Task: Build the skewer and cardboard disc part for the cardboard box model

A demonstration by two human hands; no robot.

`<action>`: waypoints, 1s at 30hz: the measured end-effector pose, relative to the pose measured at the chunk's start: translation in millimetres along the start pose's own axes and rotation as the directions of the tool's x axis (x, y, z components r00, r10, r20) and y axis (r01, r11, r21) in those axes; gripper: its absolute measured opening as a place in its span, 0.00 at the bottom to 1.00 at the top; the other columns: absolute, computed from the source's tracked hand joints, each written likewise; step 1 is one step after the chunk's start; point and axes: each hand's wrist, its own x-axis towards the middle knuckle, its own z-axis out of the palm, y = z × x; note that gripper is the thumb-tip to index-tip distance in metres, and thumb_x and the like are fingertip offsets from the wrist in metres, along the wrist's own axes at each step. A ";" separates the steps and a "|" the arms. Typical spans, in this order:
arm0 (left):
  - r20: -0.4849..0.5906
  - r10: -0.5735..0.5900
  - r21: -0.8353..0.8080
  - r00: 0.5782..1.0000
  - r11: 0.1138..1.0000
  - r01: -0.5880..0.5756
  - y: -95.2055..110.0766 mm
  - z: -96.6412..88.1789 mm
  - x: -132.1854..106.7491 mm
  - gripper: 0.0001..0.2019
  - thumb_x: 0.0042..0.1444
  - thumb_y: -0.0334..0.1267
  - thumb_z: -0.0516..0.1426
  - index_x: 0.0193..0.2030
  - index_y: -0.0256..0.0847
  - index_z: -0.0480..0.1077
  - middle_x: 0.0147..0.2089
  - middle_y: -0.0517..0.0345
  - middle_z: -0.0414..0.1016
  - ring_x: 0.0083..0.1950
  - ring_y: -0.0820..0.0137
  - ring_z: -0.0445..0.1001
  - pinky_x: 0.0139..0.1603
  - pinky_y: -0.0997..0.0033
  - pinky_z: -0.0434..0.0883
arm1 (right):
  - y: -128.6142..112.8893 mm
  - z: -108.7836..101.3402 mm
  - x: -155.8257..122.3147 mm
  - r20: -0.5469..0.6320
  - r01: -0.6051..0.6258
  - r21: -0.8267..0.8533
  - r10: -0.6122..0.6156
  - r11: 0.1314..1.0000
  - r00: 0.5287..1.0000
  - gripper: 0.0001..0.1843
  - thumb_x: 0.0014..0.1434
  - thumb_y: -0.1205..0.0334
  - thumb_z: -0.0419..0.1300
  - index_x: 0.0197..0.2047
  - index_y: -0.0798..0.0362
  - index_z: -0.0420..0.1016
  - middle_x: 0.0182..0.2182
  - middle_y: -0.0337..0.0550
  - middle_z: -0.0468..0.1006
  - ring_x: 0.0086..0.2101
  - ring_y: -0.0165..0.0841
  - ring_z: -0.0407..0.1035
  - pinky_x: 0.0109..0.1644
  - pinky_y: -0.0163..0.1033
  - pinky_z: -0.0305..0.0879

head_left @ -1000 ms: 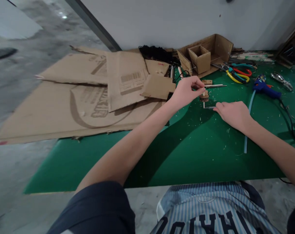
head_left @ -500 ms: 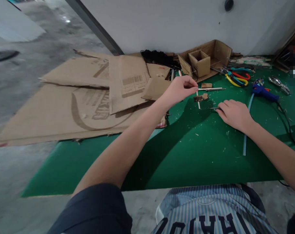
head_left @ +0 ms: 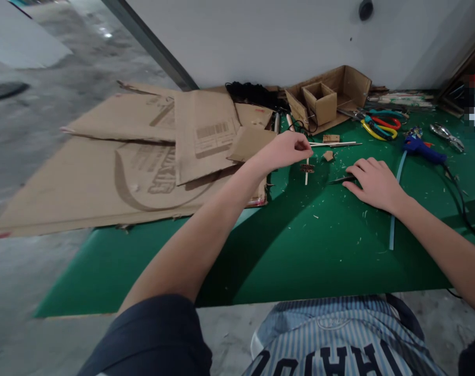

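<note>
**Wooden stick [head_left: 306,179] and cardboard disc [head_left: 307,168] shifted toward the worktop's [head_left: 323,245] left edge**

Your left hand [head_left: 292,149] has carried them away from the cardboard chip [head_left: 328,156], which stays put. It pinches the stick's top, probably to leave the disc exposed. Both sit right of the cardboard sheets [head_left: 206,151], nearer the far edge than the near one. The stick's long axis runs nearly upright, lower end slightly left. Your right hand [head_left: 372,183] covers a slim metal tool [head_left: 339,179], tip toward the left edge, presumably kept handy; you can't tell how firmly it's gripped.
</note>
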 end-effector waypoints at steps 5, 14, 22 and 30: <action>-0.014 -0.019 0.073 1.000 0.997 0.020 -7.4 1.7 3.8 0.05 0.57 0.39 0.60 0.34 0.41 0.75 0.34 0.53 0.80 0.36 0.65 0.76 0.39 0.65 0.70 | -0.5 0.0 1.7 0.004 -0.002 0.044 0.002 0.999 1.000 0.20 0.75 0.54 0.50 0.56 0.54 0.79 0.51 0.53 0.80 0.49 0.47 0.70 0.50 0.48 0.59; -0.005 -0.006 0.082 1.000 0.997 0.006 -8.6 9.5 7.7 0.07 0.60 0.41 0.60 0.33 0.42 0.75 0.33 0.54 0.79 0.34 0.65 0.74 0.39 0.66 0.68 | -0.2 -1.2 0.2 -0.027 0.048 0.111 -0.046 0.993 0.999 0.17 0.74 0.54 0.52 0.51 0.54 0.79 0.47 0.50 0.81 0.47 0.43 0.70 0.49 0.47 0.58; -0.014 0.000 0.090 1.000 0.996 0.002 -10.8 13.7 9.5 0.07 0.59 0.42 0.59 0.35 0.42 0.75 0.33 0.54 0.78 0.35 0.66 0.74 0.38 0.66 0.67 | 0.9 -5.3 0.3 0.011 0.061 0.183 -0.064 0.981 0.998 0.10 0.72 0.58 0.56 0.42 0.53 0.76 0.42 0.48 0.80 0.44 0.41 0.69 0.44 0.43 0.57; -0.015 0.028 0.105 0.999 0.994 -0.027 -13.8 15.1 9.6 0.08 0.58 0.43 0.59 0.34 0.43 0.75 0.33 0.54 0.79 0.34 0.66 0.73 0.37 0.66 0.67 | 23.0 -4.8 -1.2 0.011 -0.169 0.085 0.169 0.982 0.986 0.09 0.71 0.59 0.54 0.41 0.53 0.73 0.42 0.49 0.78 0.39 0.38 0.69 0.31 0.40 0.49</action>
